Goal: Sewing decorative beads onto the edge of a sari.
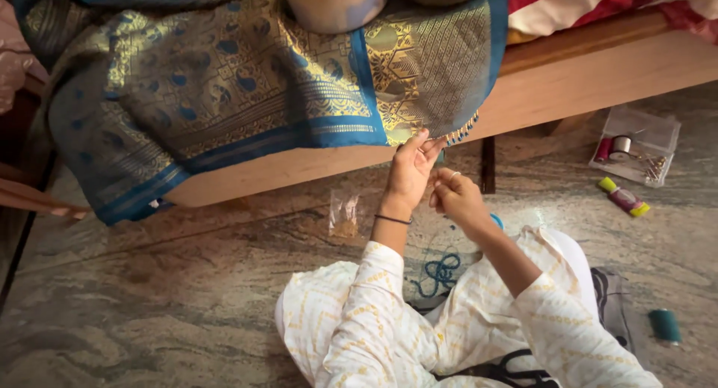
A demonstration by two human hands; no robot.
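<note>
Two hands work the edge of a blue silk fabric with gold woven motifs (247,81), draped over a wooden bed (568,81). The left hand (410,171) pinches its beaded fringe corner. The right hand (455,197), just beside, is curled shut; what it grips is hidden.

head: worn on head | faces steeply down | near, over lap | takes in floor (187,298) and bed (598,74) edge

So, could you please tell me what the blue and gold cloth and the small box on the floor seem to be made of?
The blue and gold cloth looks like woven silk or a silk-like fabric with metallic thread, judging by its sheen and gold patterning. The left hand pinches its tasselled edge, the right hand just below. The small box seems to be clear hard plastic: the spools inside show through.
</note>
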